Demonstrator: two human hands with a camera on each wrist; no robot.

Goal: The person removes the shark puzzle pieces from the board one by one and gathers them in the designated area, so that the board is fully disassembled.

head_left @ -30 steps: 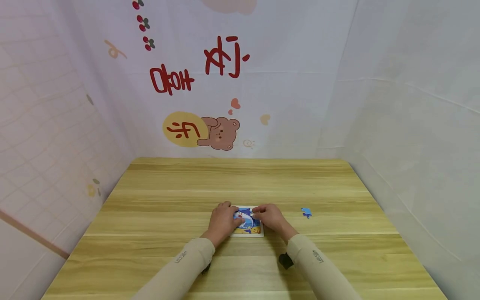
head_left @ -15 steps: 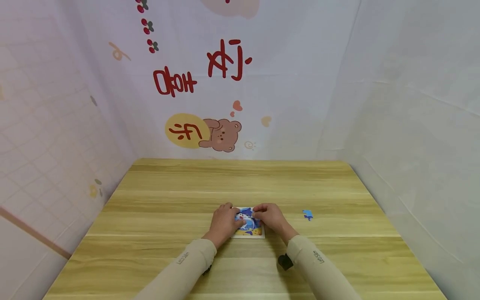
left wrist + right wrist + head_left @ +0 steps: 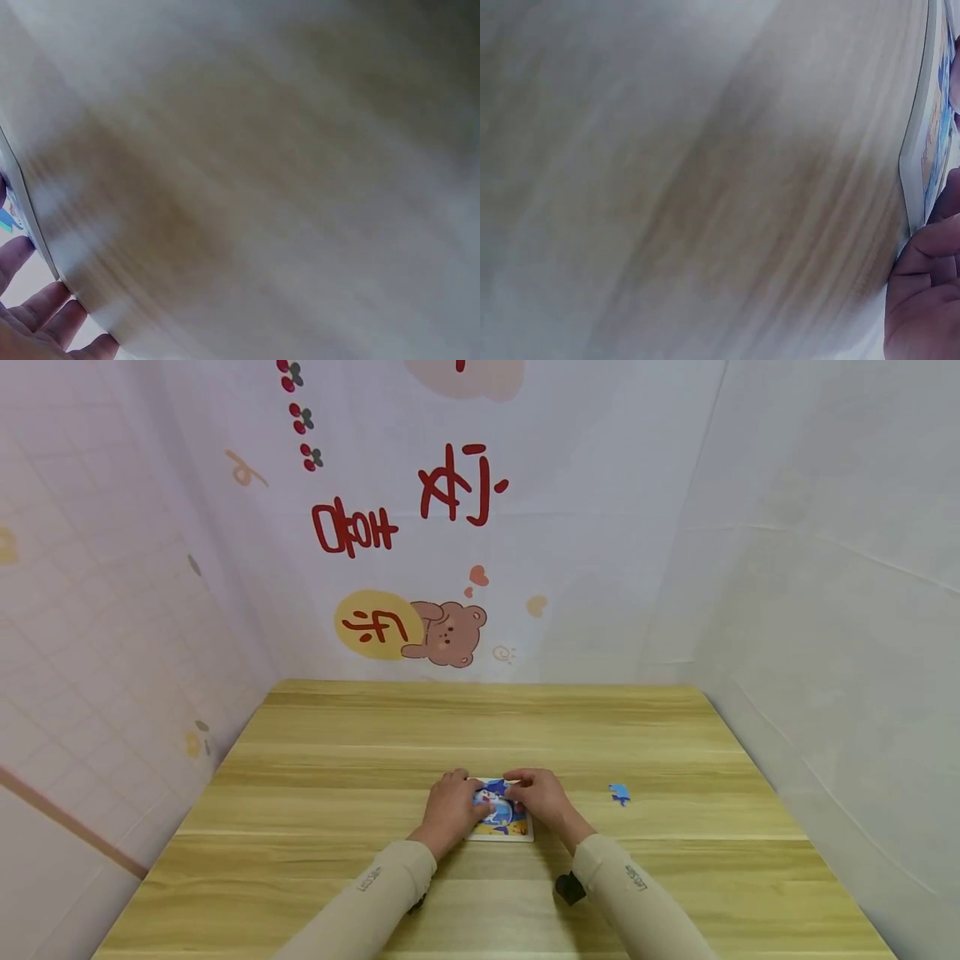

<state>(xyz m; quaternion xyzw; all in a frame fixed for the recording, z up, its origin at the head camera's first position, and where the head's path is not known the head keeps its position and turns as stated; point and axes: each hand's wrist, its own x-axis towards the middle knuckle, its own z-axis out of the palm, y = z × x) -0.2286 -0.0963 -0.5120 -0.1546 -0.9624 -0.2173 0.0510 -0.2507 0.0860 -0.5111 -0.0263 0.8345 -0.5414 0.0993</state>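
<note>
A small jigsaw puzzle (image 3: 501,832) with a white border and a blue-and-yellow sea picture lies flat on the table. On its left side rests my left hand (image 3: 448,808), thumb on the picture. In the left wrist view, that hand's fingers (image 3: 64,322) are spread and fairly straight, tips along the board's edge and on the table. My right hand (image 3: 543,795) holds the puzzle at its upper right, thumb and index close together over the picture and hiding that part. Curled fingers (image 3: 926,251) show at the board's corner in the right wrist view.
A loose blue puzzle piece (image 3: 620,793) lies on the wooden table (image 3: 337,752) to the right of my right hand. Printed white curtains (image 3: 585,527) stand behind the table and along both sides. A dark object (image 3: 570,888) shows under the right sleeve.
A white patch by the right fingertips on the puzzle no longer shows. Both hands stay at the board with only slight finger movement; the whole head view has shifted a little.
</note>
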